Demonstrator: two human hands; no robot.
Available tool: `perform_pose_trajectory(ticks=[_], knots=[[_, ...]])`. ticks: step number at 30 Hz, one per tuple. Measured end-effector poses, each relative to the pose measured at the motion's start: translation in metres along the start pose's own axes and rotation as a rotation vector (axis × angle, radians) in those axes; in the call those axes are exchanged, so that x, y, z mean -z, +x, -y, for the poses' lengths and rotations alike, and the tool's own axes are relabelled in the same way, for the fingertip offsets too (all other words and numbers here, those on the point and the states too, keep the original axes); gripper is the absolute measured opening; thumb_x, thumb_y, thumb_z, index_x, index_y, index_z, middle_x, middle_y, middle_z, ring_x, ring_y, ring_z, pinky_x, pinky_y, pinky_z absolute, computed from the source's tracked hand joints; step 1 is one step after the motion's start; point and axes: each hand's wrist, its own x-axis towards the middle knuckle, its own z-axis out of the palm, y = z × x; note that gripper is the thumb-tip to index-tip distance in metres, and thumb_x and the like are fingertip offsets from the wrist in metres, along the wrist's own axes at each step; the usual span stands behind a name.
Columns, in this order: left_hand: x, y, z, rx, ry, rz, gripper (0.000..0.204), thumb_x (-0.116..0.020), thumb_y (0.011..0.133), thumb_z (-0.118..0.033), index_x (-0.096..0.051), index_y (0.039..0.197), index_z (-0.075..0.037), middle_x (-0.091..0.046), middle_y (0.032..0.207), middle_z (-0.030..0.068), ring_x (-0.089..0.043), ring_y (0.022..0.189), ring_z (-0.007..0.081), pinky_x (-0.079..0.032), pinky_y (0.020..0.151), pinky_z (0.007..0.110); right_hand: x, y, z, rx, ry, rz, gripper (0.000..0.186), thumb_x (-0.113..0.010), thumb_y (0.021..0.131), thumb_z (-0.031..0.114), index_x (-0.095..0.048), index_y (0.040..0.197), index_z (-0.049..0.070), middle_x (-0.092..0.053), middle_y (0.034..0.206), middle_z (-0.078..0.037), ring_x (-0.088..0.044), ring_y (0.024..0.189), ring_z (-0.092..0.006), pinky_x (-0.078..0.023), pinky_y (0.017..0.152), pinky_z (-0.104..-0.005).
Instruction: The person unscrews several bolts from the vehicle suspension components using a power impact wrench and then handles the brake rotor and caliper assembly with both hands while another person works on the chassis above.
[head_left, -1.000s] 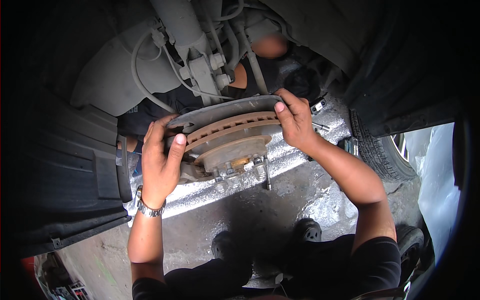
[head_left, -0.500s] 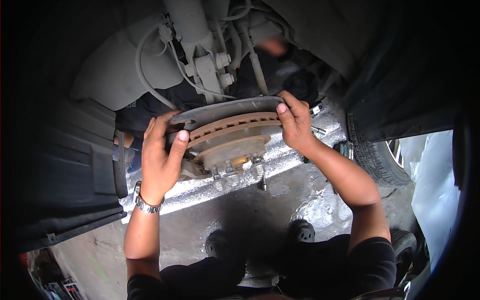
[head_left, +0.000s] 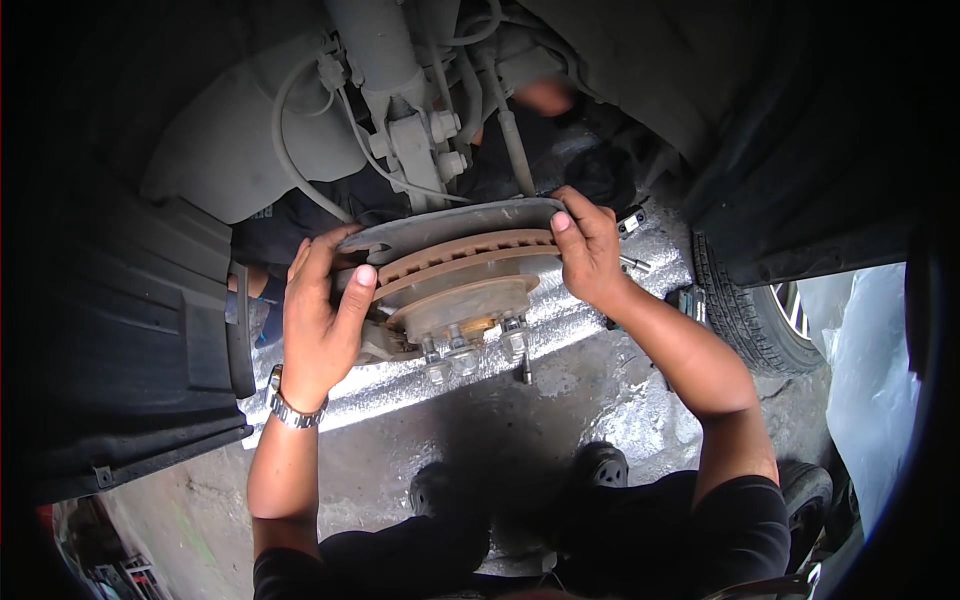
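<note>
Both hands grip the sides of the brake assembly in the wheel well. My left hand (head_left: 328,300) wraps the left side of the dark dust shield (head_left: 450,219), its thumb by the rusty edge of the brake disc (head_left: 470,252). On the right, my right hand (head_left: 588,250) has its fingers curled behind the shield and its thumb in front. Several wheel studs with nuts (head_left: 461,360) stick out from the hub toward me. Above the shield rises the grey suspension strut (head_left: 372,45), with its bracket bolts (head_left: 446,125). My left fingertips are partly hidden behind the shield.
A brake hose (head_left: 283,140) curves down left of the strut. Silvery sheeting (head_left: 350,398) lies on the floor beneath. To the right are a tyre (head_left: 748,312) and clear plastic sheeting (head_left: 870,370). Another person's blurred hand (head_left: 545,97) shows behind the suspension.
The brake disc and shield have turned very slightly, with both hands still on them. Otherwise the scene looks almost the same.
</note>
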Motion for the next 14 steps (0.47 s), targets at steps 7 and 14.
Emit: perform_pose_trajectory(ticks=[7,14], knots=[[0.0015,0.0,-0.0017,0.019,0.008,0.017,0.045,-0.059,0.096,-0.035,-0.059,0.122,0.001,-0.067,0.105,0.0188,-0.063,0.098,0.0348,-0.031,0.113,0.049,0.0005,0.0004,0.0002,0.009,-0.01,0.008,0.024,-0.056,0.098,0.022,-0.058,0.087,0.0,-0.051,0.057,-0.01,-0.057,0.053,-0.0175,-0.043,0.053,-0.0304],[0.0021,-0.0006,0.0,0.011,0.015,0.011,0.043,-0.059,0.096,-0.034,-0.059,0.122,0.0,-0.067,0.105,0.0195,-0.063,0.1,0.0344,-0.031,0.113,0.049,-0.0004,0.0009,0.002,0.013,0.017,0.009,0.025,-0.056,0.099,0.023,-0.058,0.088,0.001,-0.054,0.058,-0.008,-0.057,0.053,-0.0176,-0.043,0.054,-0.0301]])
